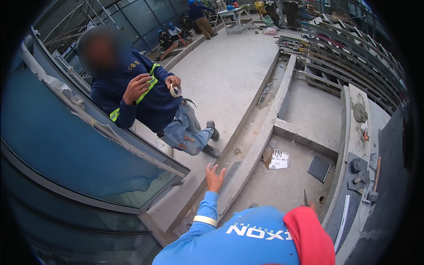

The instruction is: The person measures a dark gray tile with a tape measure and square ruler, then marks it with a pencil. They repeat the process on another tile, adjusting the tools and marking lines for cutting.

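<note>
Rising beside the right hand (312, 206), a dark pointed tool (305, 199) shows over the concrete bay (267, 190); the red sleeve (309, 234) covers most of that hand, so its grip cannot be told. The left hand (215, 177) is empty, fingers spread wide. Inside the bay lie a white printed sheet (279, 160), brown cardboard (267, 158) and a dark slab (318, 168). White lettering marks the blue top (260, 249).
</note>
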Motion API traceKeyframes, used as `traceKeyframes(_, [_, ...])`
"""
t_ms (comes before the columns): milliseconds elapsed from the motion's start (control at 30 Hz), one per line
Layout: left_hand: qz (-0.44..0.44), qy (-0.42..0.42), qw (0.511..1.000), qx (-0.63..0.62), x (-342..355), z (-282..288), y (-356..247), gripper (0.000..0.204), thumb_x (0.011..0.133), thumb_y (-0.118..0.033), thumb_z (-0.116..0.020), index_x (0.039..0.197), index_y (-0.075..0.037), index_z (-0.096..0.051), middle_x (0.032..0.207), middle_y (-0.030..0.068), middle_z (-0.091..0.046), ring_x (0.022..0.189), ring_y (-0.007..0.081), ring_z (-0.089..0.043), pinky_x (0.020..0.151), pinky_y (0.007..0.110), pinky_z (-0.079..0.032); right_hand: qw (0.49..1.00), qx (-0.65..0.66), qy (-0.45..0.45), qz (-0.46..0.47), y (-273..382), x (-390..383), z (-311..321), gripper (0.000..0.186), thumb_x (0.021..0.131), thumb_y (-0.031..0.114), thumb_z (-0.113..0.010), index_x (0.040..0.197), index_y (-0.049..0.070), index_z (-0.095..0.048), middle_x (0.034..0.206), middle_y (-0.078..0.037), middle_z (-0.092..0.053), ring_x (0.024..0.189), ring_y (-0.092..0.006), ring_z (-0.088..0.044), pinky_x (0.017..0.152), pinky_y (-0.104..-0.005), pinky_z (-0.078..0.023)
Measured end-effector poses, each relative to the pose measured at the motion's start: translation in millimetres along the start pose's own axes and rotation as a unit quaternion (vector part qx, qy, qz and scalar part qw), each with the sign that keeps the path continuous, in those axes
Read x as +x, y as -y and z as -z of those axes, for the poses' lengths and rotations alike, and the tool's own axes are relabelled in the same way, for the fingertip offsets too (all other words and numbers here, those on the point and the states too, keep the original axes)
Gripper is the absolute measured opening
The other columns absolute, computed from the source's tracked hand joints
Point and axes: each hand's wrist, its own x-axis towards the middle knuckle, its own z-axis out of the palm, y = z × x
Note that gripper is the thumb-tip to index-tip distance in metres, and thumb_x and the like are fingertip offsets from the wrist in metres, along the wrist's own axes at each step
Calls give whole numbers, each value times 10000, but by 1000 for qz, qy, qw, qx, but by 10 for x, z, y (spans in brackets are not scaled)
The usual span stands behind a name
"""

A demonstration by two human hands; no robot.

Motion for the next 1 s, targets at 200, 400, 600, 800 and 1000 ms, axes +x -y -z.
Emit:
traceKeyframes(200, [50, 104, 991, 62, -660, -298, 533, 513, 886, -349, -747, 1264, -16, -649, 1483, 300, -396, 1347, 436, -461, 1095, 473, -426, 995, -90, 42, 12, 262, 3, 97, 407, 772, 216, -814, 1059, -43, -687, 887, -252, -704, 844, -403, -701, 776, -482, -531])
traceKeyframes(400, [66, 30, 996, 45, -477, -142, 651, 498, 885, -330, -744, 1256, -13, -649, 1476, 302, -405, 1350, 441, -451, 1109, 465, -408, 991, -98, 8, 87, 463, -76, 64, 379, 783, 222, -806, 1013, -46, -668, 876, -264, -693, 859, -438, -686, 758, -502, -511])
traceKeyframes(600, [57, -17, 998, -14, -148, -43, 485, 510, 882, -318, -748, 1271, -8, -636, 1469, 306, -409, 1365, 436, -425, 1129, 458, -377, 994, -77, 15, 82, 437, -64, -79, 339, 795, 199, -799, 997, -38, -667, 856, -262, -686, 839, -432, -678, 754, -505, -506])
traceKeyframes(800, [52, -6, 998, -30, -83, -27, 441, 526, 885, -324, -744, 1283, -2, -626, 1478, 309, -394, 1381, 433, -403, 1140, 458, -364, 995, -57, 55, 55, 395, -34, -131, 349, 794, 207, -804, 1003, -37, -667, 869, -256, -691, 837, -427, -687, 758, -495, -512])
traceKeyframes(1000, [-8, -17, 998, 55, -65, -109, 495, 508, 895, -308, -748, 1271, 10, -622, 1488, 276, -386, 1111, 375, -652, 1000, 428, -502, 996, -43, 74, 7, 34, 86, -235, 393, 781, 226, -816, 1040, -36, -677, 907, -261, -702, 873, -425, -697, 786, -487, -522])
